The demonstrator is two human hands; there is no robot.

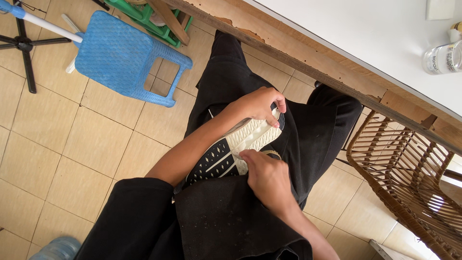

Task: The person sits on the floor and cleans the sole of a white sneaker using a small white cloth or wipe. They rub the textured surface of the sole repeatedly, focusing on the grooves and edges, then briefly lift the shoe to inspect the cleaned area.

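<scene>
A sneaker point(236, 147) lies sole-up on my lap, its tread cream at the toe and black with white lines at the heel. My left hand point(257, 103) is wrapped around the toe end, fingers curled over the tip. My right hand point(267, 178) rests on the middle of the sole with its fingertips pinched against the cream tread; whether anything is between them stays hidden. Black trousers point(317, 125) and a dusty black cloth point(226, 221) cover my legs beneath the shoe.
A blue plastic stool point(122, 55) stands on the tan tiled floor at upper left, beside a black tripod base point(24, 45). A white-topped wooden table point(346, 33) crosses the top right, carrying a glass jar point(440, 58). A wicker basket point(409, 178) sits at right.
</scene>
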